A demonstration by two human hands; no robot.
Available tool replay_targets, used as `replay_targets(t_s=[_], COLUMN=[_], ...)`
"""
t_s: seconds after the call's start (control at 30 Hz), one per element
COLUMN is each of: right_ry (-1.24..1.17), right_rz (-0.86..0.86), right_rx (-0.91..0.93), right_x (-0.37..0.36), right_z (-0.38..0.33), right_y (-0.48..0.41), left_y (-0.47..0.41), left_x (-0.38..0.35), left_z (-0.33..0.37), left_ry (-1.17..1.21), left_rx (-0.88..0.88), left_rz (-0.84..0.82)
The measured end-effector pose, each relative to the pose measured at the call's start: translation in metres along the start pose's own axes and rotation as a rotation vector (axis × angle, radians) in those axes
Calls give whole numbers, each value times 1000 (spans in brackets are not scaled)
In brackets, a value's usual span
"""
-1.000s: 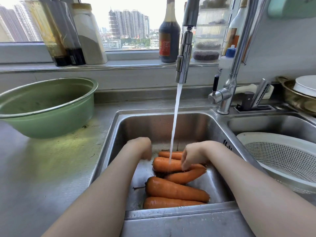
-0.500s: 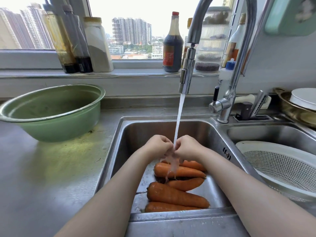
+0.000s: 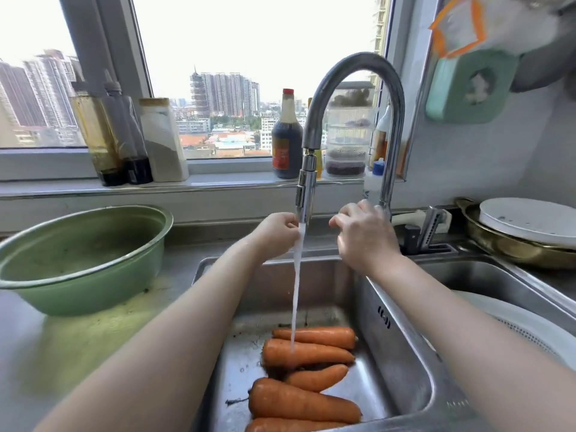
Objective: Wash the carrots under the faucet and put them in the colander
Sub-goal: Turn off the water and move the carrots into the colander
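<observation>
Five orange carrots (image 3: 307,353) lie side by side in the left basin (image 3: 392,363). The arched steel faucet (image 3: 355,62) pours onto the second from the back. The white colander (image 3: 536,328) sits in the right basin (image 3: 467,275).

No legible text; red label (image 3: 281,157) on dark bottle (image 3: 288,132) too blurred to read

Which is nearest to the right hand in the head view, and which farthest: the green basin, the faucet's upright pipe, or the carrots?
1. faucet's upright pipe: just behind the right hand, beside its fingers.
2. carrots: lower down, in front of the hand and a little to its left.
3. green basin: far off to the left.
</observation>
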State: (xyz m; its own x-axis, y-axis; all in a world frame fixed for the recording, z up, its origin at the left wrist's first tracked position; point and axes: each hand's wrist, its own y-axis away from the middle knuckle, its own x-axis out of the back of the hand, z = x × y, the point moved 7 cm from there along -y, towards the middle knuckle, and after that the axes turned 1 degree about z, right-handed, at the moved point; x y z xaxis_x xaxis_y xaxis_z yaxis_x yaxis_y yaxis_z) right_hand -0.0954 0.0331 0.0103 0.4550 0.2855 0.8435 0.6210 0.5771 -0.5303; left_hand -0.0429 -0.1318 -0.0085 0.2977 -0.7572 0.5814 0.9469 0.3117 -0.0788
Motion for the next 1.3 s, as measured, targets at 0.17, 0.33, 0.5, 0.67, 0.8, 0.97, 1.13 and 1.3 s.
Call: replay_targets(t_s=[0.17,0.33,0.5,0.67,0.8,0.97,1.13,1.3], right_ry=[366,430,437,200,-35,-186,-197,-43], right_rz=[-289,-369,-406,-406,-484,-752,-965,-1165], right_rx=[39,-27,-19,128,110,16,-16,-8], right_x=[-12,-14,-11,-8,-20,-67,-133,-175], right_z=[15,39,27,-7,-24,-40,-50,-44], right_y=[1,-6,-8,2,13,43,75,93], left_y=[-3,-4,1,5,15,27,28,17], left_x=[-12,-18,-22,-24,-22,-30,-59,-98], left_z=[8,3,7,12,0,-39,-88,-130], left_ry=[-20,-115,-148,-197,-240,-366,-477,-570], left_rx=[22,-3,-12,-26,-12,36,100,166], left_rz=[-56,-58,-65,-67,-69,-107,-260,-435])
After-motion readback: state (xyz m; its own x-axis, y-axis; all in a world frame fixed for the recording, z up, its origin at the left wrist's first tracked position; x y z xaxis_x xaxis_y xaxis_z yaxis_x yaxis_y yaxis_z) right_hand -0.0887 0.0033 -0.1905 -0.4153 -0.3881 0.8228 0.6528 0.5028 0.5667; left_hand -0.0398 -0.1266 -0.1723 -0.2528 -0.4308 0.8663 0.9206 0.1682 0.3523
